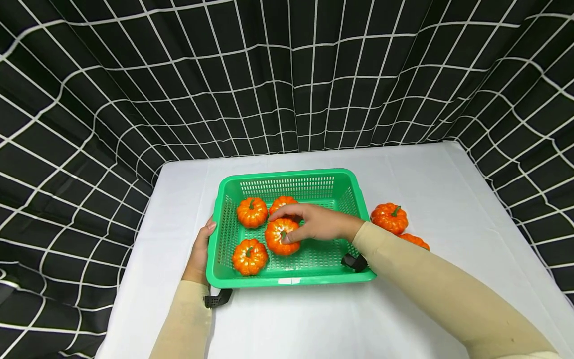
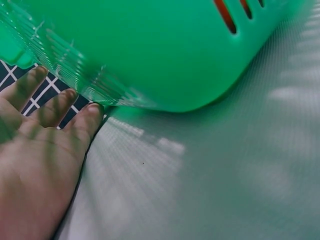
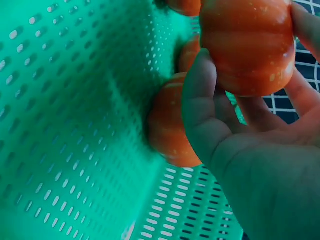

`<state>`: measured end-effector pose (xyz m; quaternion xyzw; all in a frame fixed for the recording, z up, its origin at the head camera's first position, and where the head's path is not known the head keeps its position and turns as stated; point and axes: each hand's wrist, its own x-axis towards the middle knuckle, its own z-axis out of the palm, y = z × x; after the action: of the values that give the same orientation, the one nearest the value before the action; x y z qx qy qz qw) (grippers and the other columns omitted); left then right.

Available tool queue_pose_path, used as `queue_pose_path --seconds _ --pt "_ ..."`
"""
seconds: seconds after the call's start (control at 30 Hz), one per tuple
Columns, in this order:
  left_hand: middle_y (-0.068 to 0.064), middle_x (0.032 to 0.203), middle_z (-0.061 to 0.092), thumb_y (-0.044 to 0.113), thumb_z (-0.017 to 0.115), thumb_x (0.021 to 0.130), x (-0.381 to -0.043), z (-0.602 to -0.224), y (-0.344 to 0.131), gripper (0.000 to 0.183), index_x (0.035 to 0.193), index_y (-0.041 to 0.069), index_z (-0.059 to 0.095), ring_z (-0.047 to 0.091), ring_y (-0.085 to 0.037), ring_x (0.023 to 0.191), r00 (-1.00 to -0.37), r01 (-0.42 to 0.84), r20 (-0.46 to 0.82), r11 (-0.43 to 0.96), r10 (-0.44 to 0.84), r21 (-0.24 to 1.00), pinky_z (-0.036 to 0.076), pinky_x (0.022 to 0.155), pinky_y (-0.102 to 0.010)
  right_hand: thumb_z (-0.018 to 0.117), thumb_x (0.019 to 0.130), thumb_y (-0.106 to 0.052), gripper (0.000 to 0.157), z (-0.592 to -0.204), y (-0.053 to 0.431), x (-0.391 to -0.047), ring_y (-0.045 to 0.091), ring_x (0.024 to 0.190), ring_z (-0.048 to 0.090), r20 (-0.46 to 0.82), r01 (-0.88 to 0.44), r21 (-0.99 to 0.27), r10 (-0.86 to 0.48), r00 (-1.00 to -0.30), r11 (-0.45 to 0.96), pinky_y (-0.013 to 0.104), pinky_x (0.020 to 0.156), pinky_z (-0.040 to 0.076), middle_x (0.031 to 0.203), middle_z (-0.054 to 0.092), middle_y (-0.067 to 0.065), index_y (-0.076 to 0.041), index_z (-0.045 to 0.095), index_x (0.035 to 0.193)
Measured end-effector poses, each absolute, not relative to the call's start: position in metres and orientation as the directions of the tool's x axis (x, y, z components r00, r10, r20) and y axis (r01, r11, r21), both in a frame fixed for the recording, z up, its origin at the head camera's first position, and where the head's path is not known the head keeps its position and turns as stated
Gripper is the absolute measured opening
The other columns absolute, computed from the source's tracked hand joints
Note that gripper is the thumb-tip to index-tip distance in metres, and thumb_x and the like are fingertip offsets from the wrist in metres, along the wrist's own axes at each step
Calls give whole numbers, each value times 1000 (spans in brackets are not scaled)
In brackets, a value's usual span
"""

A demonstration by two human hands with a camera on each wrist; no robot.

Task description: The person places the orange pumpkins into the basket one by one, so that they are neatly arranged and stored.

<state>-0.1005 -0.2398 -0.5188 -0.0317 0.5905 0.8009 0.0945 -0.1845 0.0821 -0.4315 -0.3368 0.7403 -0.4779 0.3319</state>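
My right hand (image 1: pixel 320 223) grips a small orange pumpkin (image 1: pixel 275 238) inside the green basket (image 1: pixel 251 283), thumb on one side and fingers on the other. In the right wrist view, the held pumpkin (image 3: pixel 247 55) is raised beside another pumpkin (image 3: pixel 172 122). Three more pumpkins lie in the basket: one at back left (image 1: pixel 251 213), one at front left (image 1: pixel 249 258) and one behind the held one (image 1: pixel 282 202), partly covered by my hand. My left hand (image 1: pixel 200 252) rests against the basket's left side. In the left wrist view its fingers (image 2: pixel 87 117) are extended along the basket wall (image 2: pixel 145 55).
Right of the basket, two pumpkins lie on the white tabletop (image 1: pixel 314 324), one (image 1: pixel 388 218) in plain sight, the other (image 1: pixel 414 242) partly behind my right sleeve (image 1: pixel 417 269). Black curtains with a white grid (image 1: pixel 309 75) surround the table at the back and sides.
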Motion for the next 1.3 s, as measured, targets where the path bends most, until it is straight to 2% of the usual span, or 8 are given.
queue_pose_path --seconds 0.17,0.43,0.57,0.73,0.97,1.13,1.3 --pt "-7 173 29 40 29 108 -100 -519 -242 71 177 31 16 38 -34 147 -981 -185 -158 -290 117 939 42 112 -39 86 95 -28 57 -436 80 -185 23 132 53 -211 -207 -913 -841 -499 351 46 110 45 148 60 -4 -18 67 148" --pt "-4 176 24 41 29 107 -100 -518 -242 73 177 30 13 33 -32 150 -984 -169 -145 -273 107 947 38 114 -41 87 95 -25 57 -443 79 -186 22 136 51 -264 -210 -893 -843 -470 397 45 114 41 151 59 -2 -14 67 148" --pt "-4 177 23 41 29 107 -99 -518 -241 73 177 31 13 32 -31 151 -983 -173 -151 -265 101 949 35 116 -42 87 95 -22 56 -444 79 -185 21 136 51 -282 -206 -889 -845 -455 408 44 113 41 150 60 -3 -16 68 147" --pt "-6 176 24 40 29 107 -99 -516 -240 73 177 30 13 33 -33 150 -983 -173 -149 -271 109 947 37 115 -42 88 93 -17 54 -445 80 -185 20 132 54 -284 -216 -888 -854 -435 405 46 113 42 143 63 -6 -18 71 144" --pt "-6 176 24 41 30 108 -100 -516 -239 73 177 29 13 32 -33 151 -982 -178 -151 -273 115 945 35 117 -44 88 93 -19 52 -448 80 -186 20 132 53 -301 -222 -883 -862 -408 414 51 116 40 140 64 -7 -20 71 143" --pt "-5 177 23 42 31 107 -100 -517 -239 73 177 29 14 31 -33 152 -983 -172 -149 -265 103 949 32 118 -47 87 94 -18 49 -449 81 -187 20 132 53 -310 -231 -876 -862 -401 423 50 116 40 139 64 -8 -21 72 141" --pt "-6 176 23 41 30 107 -101 -519 -239 73 177 30 13 32 -34 151 -983 -176 -154 -269 101 947 35 116 -45 87 95 -16 46 -450 80 -188 19 132 54 -310 -230 -878 -866 -393 419 49 116 39 136 66 -9 -22 74 138"
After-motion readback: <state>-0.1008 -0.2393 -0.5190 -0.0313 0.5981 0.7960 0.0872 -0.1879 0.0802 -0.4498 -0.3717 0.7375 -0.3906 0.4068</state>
